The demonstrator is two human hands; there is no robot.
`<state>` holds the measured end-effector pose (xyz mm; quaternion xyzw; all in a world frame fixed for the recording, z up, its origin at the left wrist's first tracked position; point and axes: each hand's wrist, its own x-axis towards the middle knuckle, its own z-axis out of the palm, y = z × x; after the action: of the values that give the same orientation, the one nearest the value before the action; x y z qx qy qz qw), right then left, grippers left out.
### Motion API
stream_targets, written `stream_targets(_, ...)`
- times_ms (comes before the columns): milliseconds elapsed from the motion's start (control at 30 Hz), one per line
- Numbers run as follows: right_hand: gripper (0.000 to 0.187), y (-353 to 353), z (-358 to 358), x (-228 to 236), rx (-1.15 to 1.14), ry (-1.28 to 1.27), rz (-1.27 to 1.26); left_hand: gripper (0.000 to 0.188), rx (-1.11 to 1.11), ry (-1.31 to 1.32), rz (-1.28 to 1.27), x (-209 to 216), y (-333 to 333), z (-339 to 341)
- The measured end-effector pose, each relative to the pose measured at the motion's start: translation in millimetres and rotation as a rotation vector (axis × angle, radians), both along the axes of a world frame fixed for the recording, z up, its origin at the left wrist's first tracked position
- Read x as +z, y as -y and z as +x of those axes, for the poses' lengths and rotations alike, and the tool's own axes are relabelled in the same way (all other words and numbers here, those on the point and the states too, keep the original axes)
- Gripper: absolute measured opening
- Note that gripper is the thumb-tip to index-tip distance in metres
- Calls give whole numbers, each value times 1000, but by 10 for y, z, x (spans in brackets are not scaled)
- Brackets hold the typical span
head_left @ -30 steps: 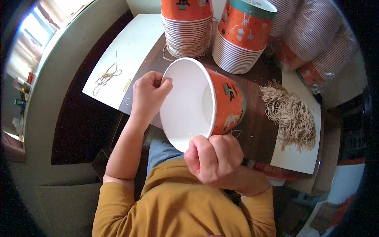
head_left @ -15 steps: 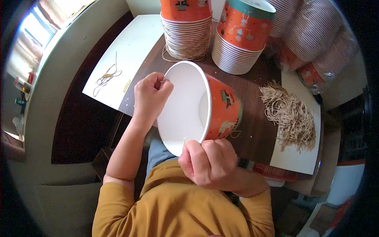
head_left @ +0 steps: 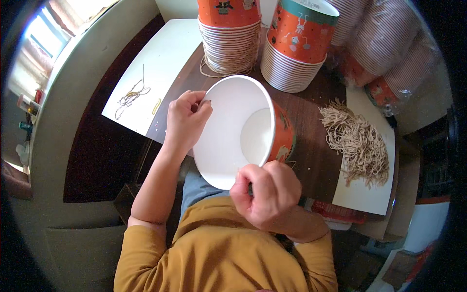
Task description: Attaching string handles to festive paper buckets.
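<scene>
A large paper bucket (head_left: 219, 131), white inside and orange printed outside, is tilted over the table's near edge with its mouth facing me. At the left of its rim my left hand (head_left: 187, 119) pinches the wall between thumb and fingers. My right hand (head_left: 267, 194) is closed in a fist against the near right of the rim. A thin beige cord (head_left: 292, 164) shows just behind that fist, beside the bucket; its end within the fingers is hidden.
Behind stand two stacks of orange buckets (head_left: 228, 14) (head_left: 301, 34), the left one wound with cord. More wrapped stacks (head_left: 384, 34) fill the back right. A heap of beige cords (head_left: 357, 146) lies at right; a small tangle (head_left: 131, 97) lies on a white board at left.
The bucket has turned so that its mouth faces me more and its bottom shows inside. My right hand has moved slightly right and up; my left hand has hardly moved.
</scene>
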<state>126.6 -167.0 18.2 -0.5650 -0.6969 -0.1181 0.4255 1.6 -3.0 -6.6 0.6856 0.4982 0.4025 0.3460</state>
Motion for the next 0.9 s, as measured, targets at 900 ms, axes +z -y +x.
stream_targets(900,11,-1174,402,186,354,-577,-974,27,-262,423,-360,-104,263,-367)
